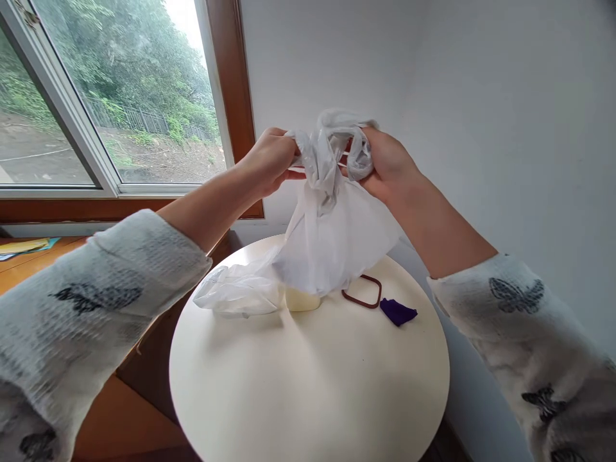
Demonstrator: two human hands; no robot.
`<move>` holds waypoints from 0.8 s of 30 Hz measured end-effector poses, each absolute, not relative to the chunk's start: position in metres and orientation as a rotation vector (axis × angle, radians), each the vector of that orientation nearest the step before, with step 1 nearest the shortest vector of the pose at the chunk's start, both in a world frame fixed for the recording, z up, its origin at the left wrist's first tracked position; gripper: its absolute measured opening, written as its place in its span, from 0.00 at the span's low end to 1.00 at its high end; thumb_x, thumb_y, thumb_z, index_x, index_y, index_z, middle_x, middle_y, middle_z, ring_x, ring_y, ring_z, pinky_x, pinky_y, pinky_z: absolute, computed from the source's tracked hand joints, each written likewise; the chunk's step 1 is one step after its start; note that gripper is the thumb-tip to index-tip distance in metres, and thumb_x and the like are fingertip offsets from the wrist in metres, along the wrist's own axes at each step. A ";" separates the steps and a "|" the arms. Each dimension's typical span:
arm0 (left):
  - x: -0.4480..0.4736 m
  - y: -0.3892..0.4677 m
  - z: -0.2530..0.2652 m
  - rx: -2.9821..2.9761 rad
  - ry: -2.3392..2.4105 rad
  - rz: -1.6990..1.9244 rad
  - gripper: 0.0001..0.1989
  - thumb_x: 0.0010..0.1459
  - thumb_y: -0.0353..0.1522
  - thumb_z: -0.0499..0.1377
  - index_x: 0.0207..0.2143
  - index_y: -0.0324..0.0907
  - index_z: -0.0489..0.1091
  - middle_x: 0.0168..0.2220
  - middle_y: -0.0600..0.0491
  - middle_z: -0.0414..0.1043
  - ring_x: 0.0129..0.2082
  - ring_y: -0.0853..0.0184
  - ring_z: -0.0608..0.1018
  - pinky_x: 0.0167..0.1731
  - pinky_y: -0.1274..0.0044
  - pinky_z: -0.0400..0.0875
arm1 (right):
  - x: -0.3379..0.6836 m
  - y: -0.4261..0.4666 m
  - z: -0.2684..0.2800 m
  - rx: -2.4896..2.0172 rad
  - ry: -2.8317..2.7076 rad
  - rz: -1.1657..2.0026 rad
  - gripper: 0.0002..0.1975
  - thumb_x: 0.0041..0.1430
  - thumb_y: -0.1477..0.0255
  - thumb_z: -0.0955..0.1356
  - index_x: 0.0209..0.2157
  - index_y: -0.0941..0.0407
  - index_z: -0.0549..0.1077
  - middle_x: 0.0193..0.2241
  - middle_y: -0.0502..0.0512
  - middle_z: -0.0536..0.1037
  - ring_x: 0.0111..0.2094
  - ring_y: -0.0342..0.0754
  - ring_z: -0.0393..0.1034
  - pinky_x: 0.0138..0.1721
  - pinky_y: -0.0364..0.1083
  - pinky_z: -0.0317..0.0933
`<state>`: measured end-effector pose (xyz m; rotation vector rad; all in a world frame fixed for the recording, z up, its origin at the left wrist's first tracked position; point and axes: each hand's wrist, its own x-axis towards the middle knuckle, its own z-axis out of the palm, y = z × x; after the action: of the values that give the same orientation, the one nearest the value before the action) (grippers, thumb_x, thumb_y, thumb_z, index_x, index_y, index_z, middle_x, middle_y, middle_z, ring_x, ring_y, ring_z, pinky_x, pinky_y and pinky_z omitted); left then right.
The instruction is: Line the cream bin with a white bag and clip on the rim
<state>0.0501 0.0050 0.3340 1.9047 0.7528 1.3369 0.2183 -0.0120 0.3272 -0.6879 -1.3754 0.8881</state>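
Observation:
A thin white plastic bag (337,237) hangs from both hands above the round table, its upper part gathered and twisted. My left hand (274,160) is closed on the gathered plastic at the left. At the right, my right hand (387,160) grips a looped, bunched part of the same bag, with some fingers hidden behind it. Below the bag, a pale yellow object (301,300) stands on the table, mostly covered from view. More crumpled translucent plastic (240,292) lies to its left; whether it joins the held bag I cannot tell.
On the round white table (308,385), a dark red rounded-square frame (345,295) and a folded dark purple cloth (398,312) lie at the right. A window (144,96) is at the left, above a wooden desk (19,276) with papers (24,246). White walls stand behind and right.

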 end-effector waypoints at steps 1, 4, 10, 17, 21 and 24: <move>0.053 0.008 0.335 1.890 0.755 1.345 0.08 0.54 0.22 0.47 0.27 0.31 0.64 0.32 0.43 0.70 0.40 0.58 0.74 0.42 0.59 0.65 | 0.213 -0.006 0.329 -0.683 -1.367 0.876 0.08 0.57 0.70 0.64 0.25 0.55 0.64 0.25 0.48 0.69 0.32 0.43 0.69 0.33 0.43 0.66; 0.057 0.016 0.338 1.848 0.762 1.384 0.07 0.52 0.21 0.48 0.25 0.33 0.63 0.30 0.46 0.68 0.35 0.63 0.73 0.40 0.62 0.67 | 0.200 0.008 0.331 -0.674 -1.325 0.873 0.09 0.58 0.71 0.62 0.24 0.55 0.64 0.24 0.48 0.67 0.30 0.42 0.68 0.31 0.41 0.65; 0.050 0.025 0.342 1.823 0.749 1.466 0.09 0.50 0.21 0.50 0.20 0.37 0.60 0.21 0.54 0.60 0.25 0.72 0.67 0.35 0.68 0.68 | 0.191 0.020 0.335 -0.614 -1.306 0.886 0.09 0.57 0.69 0.63 0.24 0.55 0.63 0.23 0.47 0.66 0.29 0.41 0.67 0.31 0.41 0.64; 0.045 0.037 0.320 1.789 0.828 1.463 0.10 0.49 0.23 0.49 0.17 0.39 0.60 0.18 0.56 0.61 0.22 0.73 0.66 0.32 0.73 0.68 | 0.181 0.036 0.315 -0.575 -1.199 1.018 0.09 0.55 0.69 0.65 0.24 0.56 0.65 0.20 0.46 0.67 0.25 0.40 0.68 0.28 0.41 0.63; 0.040 0.041 0.305 1.766 0.864 1.460 0.09 0.47 0.25 0.49 0.16 0.39 0.60 0.17 0.57 0.60 0.21 0.74 0.66 0.32 0.74 0.68 | 0.181 0.035 0.302 -0.618 -1.208 1.095 0.07 0.53 0.70 0.67 0.25 0.55 0.65 0.20 0.45 0.68 0.24 0.40 0.66 0.30 0.42 0.64; 0.034 0.041 0.297 1.797 0.875 1.400 0.07 0.43 0.24 0.50 0.16 0.39 0.61 0.17 0.56 0.62 0.22 0.74 0.67 0.34 0.73 0.69 | 0.184 0.030 0.296 -0.713 -1.265 1.117 0.07 0.54 0.71 0.66 0.24 0.55 0.65 0.19 0.46 0.67 0.23 0.40 0.66 0.29 0.42 0.63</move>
<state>0.0341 0.0411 0.2967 1.7975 0.8749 1.3997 0.1844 0.0295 0.2965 -0.7126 -1.2648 1.1166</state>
